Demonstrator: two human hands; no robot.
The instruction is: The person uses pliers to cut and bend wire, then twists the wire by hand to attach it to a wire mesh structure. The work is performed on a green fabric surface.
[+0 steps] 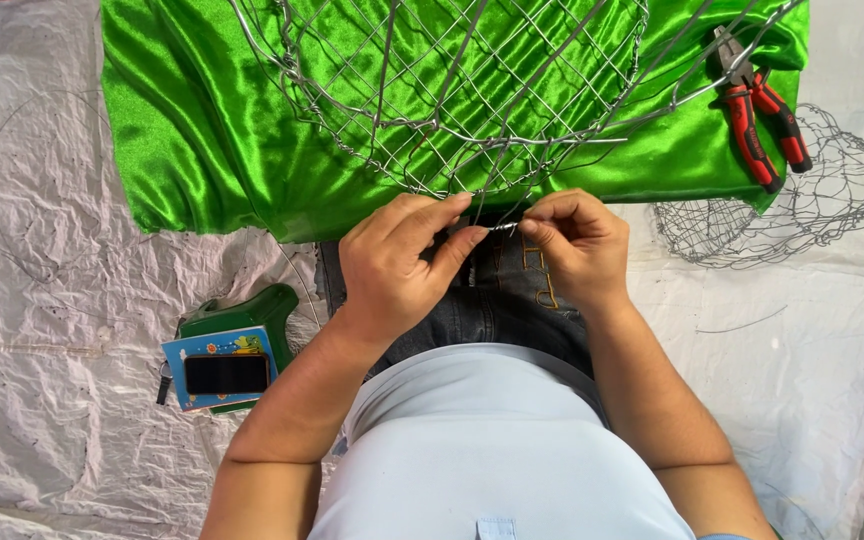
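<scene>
A wire frame of bent rods and mesh lies on a shiny green cloth in front of me. My left hand and my right hand meet at the frame's near rim. Between their fingertips they pinch a thin wire that runs up to the rim. Both hands are closed on that wire, thumbs against forefingers. Below the hands are my dark jeans and light blue shirt.
Red-handled pliers lie on the cloth at the upper right. A loose piece of wire mesh lies on the white sheet at the right. At the left a phone rests on a blue booklet atop a green stool.
</scene>
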